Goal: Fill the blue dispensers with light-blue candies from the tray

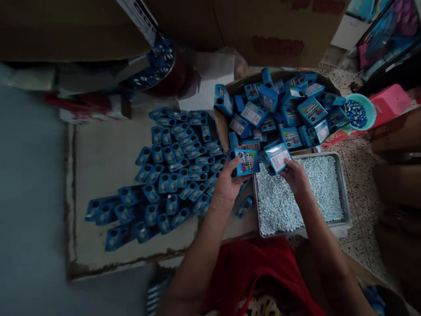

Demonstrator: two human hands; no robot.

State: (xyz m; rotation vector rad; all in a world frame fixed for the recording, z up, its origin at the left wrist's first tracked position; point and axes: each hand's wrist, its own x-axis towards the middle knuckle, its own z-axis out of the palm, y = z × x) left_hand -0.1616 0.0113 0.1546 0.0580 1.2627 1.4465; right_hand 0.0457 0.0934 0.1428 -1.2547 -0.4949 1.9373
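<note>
My left hand [228, 181] is closed around a small blue candy box [247, 162], its printed front turned up. A second candy box [277, 157], showing a white label panel, is gripped at its lower right corner by my right hand [295, 174]. Both boxes are held side by side over the back left corner of a metal tray [346, 193] full of small pale blue and white candies [296, 197]. Just beyond my hands, a cardboard carton [221, 127] is heaped with more blue boxes [291, 112].
Many blue boxes [177, 151] stand upright in rows on the table [98, 158], with dark round holes in their tops. A dark red bucket [184, 74] of blue shiny pieces is behind them. A turquoise bowl [370, 112] holds small blue pieces at the right.
</note>
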